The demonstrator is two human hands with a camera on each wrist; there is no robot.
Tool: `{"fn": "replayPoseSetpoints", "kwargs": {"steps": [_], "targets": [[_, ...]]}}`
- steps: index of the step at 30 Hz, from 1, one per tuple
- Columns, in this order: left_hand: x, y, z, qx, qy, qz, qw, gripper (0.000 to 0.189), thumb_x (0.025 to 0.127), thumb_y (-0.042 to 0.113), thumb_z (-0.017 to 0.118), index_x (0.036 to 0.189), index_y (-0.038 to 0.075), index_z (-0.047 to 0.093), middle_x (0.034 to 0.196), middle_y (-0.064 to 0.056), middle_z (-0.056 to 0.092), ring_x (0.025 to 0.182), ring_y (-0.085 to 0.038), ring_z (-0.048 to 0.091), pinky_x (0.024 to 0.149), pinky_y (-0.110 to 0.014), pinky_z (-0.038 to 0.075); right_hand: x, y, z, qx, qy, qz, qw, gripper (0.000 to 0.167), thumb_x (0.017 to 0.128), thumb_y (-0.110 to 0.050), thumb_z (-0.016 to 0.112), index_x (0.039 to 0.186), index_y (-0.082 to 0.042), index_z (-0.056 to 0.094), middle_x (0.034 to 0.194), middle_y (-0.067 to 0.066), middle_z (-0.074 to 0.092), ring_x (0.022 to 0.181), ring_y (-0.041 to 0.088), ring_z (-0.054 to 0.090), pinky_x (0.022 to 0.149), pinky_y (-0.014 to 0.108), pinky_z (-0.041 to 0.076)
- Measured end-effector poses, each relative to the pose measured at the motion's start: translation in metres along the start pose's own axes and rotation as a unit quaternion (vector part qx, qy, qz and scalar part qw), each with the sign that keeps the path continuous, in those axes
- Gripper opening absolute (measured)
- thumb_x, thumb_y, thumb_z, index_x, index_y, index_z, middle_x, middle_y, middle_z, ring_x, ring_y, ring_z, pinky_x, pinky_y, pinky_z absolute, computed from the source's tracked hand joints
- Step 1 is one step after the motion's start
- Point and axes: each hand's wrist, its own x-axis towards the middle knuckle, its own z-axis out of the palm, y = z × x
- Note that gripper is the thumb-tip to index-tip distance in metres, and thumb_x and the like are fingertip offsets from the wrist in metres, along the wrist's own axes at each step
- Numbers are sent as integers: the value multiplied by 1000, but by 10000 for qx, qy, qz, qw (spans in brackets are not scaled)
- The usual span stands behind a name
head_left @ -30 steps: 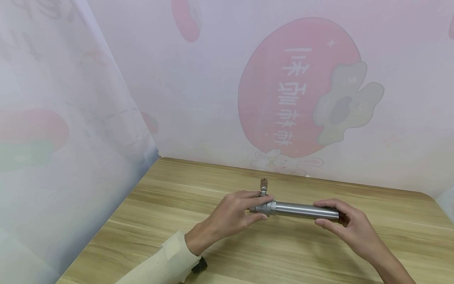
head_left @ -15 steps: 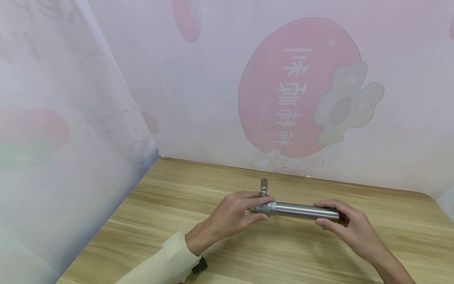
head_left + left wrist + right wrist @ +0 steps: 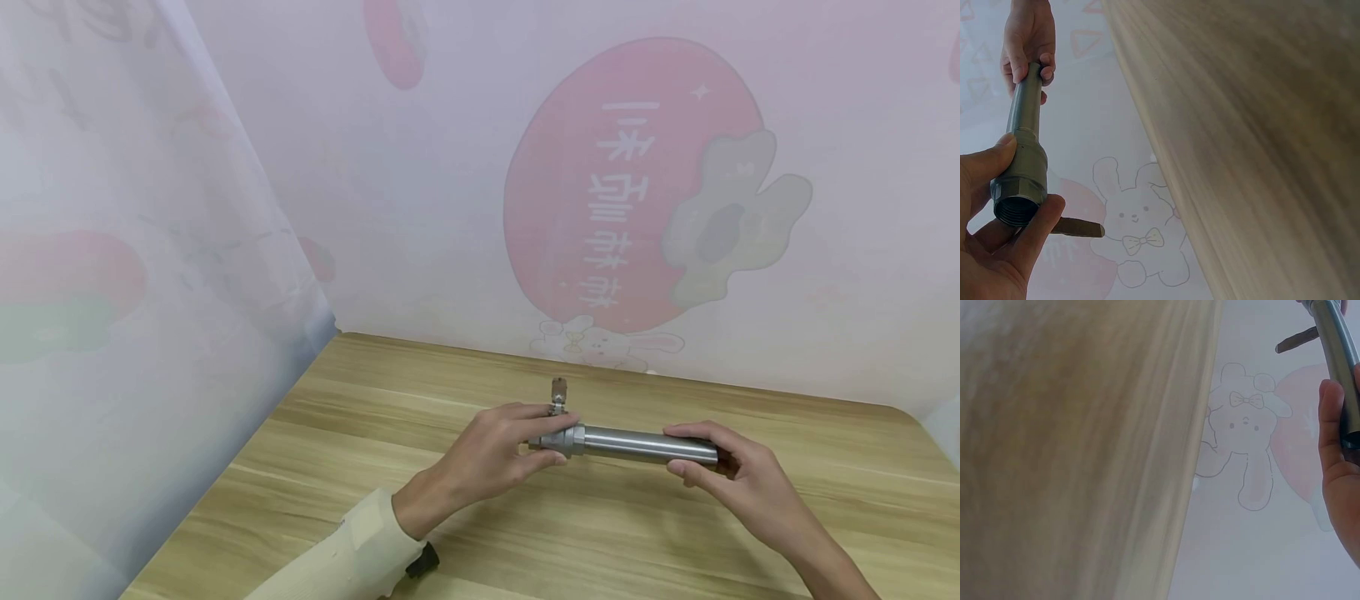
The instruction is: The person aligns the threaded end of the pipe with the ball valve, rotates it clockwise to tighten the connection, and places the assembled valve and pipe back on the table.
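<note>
Above the table, a metal ball valve (image 3: pixel 557 442) is joined to a smooth steel pipe (image 3: pixel 637 445) that runs to the right. My left hand (image 3: pixel 487 450) grips the valve body between thumb and fingers. A short brown lever (image 3: pixel 558 390) sticks out from the valve, away from me. At the pipe's other end, my right hand (image 3: pixel 753 487) holds it between thumb and fingers. The left wrist view shows the valve's open threaded mouth (image 3: pixel 1017 211), facing that camera. In the right wrist view the right hand (image 3: pixel 1342 481) is partly cut off by the frame edge.
A wood-grain table (image 3: pixel 315 467) lies beneath the hands. Printed cloth (image 3: pixel 420 208) hangs behind it, and another cloth (image 3: pixel 112 333) hangs along the left side. A small black object (image 3: pixel 423 561) shows beside the left sleeve cuff (image 3: pixel 375 533).
</note>
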Motion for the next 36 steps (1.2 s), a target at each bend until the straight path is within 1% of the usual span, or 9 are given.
{"fn": "replayPoseSetpoints", "kwargs": {"steps": [7,12,16,22,30,36], "targets": [[0,0,0,-19,8,10,10000,50,93,26,89,141,20,75,132,-10,79,117,-23,79,94,-29,66,0,0,0,-29,-6,38,10000,37,100,-3,78,133,-15,72,101,-6,75,76,14,71,66,26,58],[0,-1,0,-37,1,1,10000,51,93,26,89,142,20,75,133,-11,78,118,-23,79,94,-29,66,0,1,0,4,-11,28,10000,37,100,-2,78,134,-14,72,100,-5,74,75,14,70,65,27,58],[-1,-1,1,-44,-6,12,10000,50,93,26,88,141,19,75,134,-11,78,118,-24,78,94,-28,66,0,2,0,46,-49,26,10000,37,100,-1,77,135,-13,72,101,-5,75,76,14,71,66,28,59],[-1,-1,1,-123,-45,6,9999,49,94,25,88,141,18,75,133,-12,78,117,-23,79,90,-22,65,-1,2,0,69,-100,31,9999,37,101,-1,76,135,-12,72,101,-4,75,76,15,71,67,28,60],[-2,-1,2,-163,-69,-50,9998,50,94,24,88,142,20,75,134,-11,78,117,-22,79,89,-22,65,-1,2,0,47,-82,-5,10000,35,101,-1,75,134,-11,72,96,-3,75,74,14,70,65,29,59],[-2,-1,2,-154,-53,-18,9999,50,94,24,88,141,18,75,134,-11,78,116,-23,79,87,-20,65,0,2,0,74,-73,-18,9999,34,102,0,75,134,-12,72,94,-1,75,74,14,69,65,29,59]]}}
